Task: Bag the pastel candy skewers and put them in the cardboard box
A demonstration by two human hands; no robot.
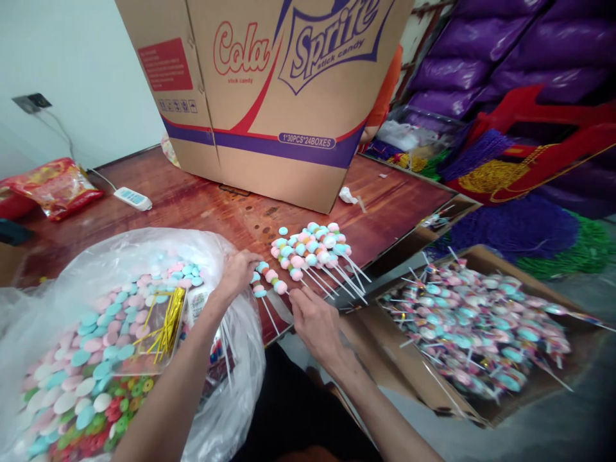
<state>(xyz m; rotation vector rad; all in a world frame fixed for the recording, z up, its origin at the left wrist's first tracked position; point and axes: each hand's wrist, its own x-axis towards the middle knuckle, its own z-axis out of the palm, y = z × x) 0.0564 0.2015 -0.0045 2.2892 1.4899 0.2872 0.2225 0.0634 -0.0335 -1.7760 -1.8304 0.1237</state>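
Note:
Between my two hands is a candy skewer (272, 277) of pink, blue and gummy pieces, held at a slant. My right hand (315, 321) is closed around its stick at the lower end. The fingers of my left hand (239, 273) are pinched at its upper tip. Just below my left hand, another candy skewer (260, 290) lies near the table edge. Beyond my right hand is a pile of finished candy skewers (312, 247), their white sticks pointing toward me. A clear plastic bag (158, 239) of loose candies spreads out left of my left hand.
A large cardboard carton (250, 154) stands on the reddish table (394, 199), with a person's orange sleeve (389, 83) behind it. An open box (462, 401) of wrapped candy sticks sits lower right. Gold twist ties (168, 324) lie in a clear tray. A power strip (132, 198) rests back left.

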